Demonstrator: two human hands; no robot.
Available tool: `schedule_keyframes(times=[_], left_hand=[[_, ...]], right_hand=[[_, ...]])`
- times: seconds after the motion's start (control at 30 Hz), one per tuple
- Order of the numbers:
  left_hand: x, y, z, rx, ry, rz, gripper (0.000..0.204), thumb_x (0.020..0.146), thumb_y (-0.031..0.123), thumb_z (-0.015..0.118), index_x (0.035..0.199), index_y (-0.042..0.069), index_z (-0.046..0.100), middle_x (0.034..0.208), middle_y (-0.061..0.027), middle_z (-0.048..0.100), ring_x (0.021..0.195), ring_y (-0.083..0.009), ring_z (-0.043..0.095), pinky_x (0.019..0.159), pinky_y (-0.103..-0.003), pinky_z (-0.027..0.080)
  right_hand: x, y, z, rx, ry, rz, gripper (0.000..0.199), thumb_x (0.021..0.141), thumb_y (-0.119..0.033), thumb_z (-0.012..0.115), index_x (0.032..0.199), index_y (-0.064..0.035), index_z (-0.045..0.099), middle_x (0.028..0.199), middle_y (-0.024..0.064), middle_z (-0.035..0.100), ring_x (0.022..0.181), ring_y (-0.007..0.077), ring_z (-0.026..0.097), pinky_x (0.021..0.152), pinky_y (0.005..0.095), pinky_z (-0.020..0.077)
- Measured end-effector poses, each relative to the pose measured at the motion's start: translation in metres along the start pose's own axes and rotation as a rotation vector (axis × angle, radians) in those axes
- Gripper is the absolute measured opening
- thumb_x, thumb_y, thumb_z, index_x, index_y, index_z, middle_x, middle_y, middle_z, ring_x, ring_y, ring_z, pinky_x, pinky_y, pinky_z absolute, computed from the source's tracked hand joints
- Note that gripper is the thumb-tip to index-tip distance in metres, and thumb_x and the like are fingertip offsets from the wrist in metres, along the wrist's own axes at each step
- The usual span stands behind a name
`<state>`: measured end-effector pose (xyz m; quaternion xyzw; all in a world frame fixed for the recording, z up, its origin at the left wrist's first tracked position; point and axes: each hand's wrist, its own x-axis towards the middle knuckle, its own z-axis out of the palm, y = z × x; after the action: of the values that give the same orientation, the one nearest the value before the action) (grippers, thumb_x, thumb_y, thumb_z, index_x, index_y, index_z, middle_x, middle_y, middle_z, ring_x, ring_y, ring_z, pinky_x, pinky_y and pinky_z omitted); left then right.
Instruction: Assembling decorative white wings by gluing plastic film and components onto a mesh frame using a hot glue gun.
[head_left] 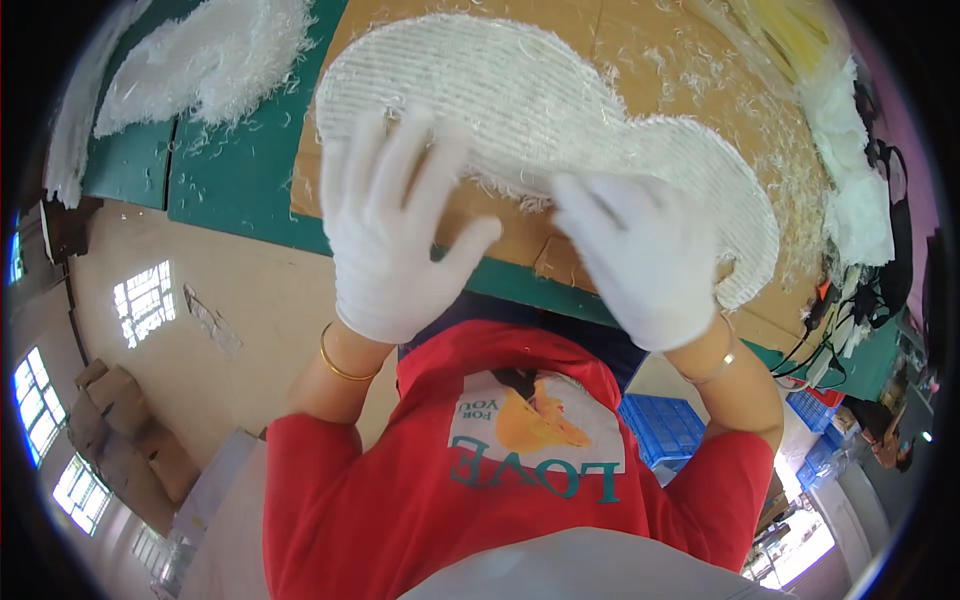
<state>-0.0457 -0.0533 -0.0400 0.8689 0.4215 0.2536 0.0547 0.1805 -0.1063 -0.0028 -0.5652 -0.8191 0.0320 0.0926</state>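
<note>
A white, curved, double-lobed piece of ribbed fibre fabric (480,85) lies flat on a brown cardboard sheet (650,40), with frayed strands along its edges. My left hand (395,225), in a white glove, is open with its fingers spread; the fingertips overlap the fabric's near left edge. Beside the middle of the near edge is my right hand (645,250), also gloved in white. Its fingers are bent together in a pinch and slightly blurred by motion. Whatever they may hold is too small to make out.
Loose white strands litter the cardboard and the green table (240,190). Another white fibre piece (215,60) lies at the far left. White fibre bundles (850,170) and black cables (830,345) are at the right. Blue crates (665,430) stand below the table.
</note>
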Motion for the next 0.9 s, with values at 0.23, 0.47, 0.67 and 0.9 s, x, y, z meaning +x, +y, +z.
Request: schedule_keyframes(times=[0.23,0.47,0.67,0.9], left_hand=[[-0.012,0.002,0.003,-0.028,-0.239,0.068,0.058,0.073,0.033,0.079,0.122,0.006,0.068,0.135,-0.0096,0.062,0.131,-0.0376,0.050,0.109,-0.064,0.029],[-0.013,0.000,0.004,-0.041,-0.227,0.033,0.051,0.076,0.034,0.077,0.118,0.007,0.071,0.136,-0.0075,0.061,0.132,-0.0362,0.051,0.113,-0.065,0.025],[-0.013,-0.001,0.004,-0.044,-0.247,0.027,0.051,0.076,0.035,0.077,0.119,0.008,0.071,0.137,-0.0072,0.061,0.132,-0.0360,0.051,0.114,-0.066,0.023],[-0.008,0.001,-0.004,-0.164,-0.178,0.033,0.057,0.073,0.027,0.077,0.124,0.003,0.066,0.142,-0.0149,0.055,0.133,-0.0406,0.048,0.112,-0.063,0.026]], right_hand=[[0.016,-0.002,0.046,0.054,0.071,0.027,0.040,0.076,-0.019,0.075,0.114,-0.0080,0.067,0.124,0.0047,0.062,0.112,0.0245,0.060,0.080,0.0381,0.0523],[0.025,0.001,0.046,0.070,0.220,-0.014,0.022,0.089,-0.015,0.069,0.107,-0.0059,0.063,0.096,0.0072,0.060,0.077,0.0255,0.059,0.065,0.0361,0.0512],[0.023,0.002,0.039,0.098,-0.027,0.046,0.039,0.077,-0.016,0.074,0.113,-0.0051,0.066,0.124,0.0064,0.064,0.112,0.0264,0.062,0.080,0.0361,0.0525],[0.024,0.010,0.033,0.019,-0.067,-0.127,0.035,0.081,-0.016,0.069,0.114,-0.0055,0.067,0.126,0.0070,0.064,0.113,0.0268,0.063,0.086,0.0367,0.0537]])
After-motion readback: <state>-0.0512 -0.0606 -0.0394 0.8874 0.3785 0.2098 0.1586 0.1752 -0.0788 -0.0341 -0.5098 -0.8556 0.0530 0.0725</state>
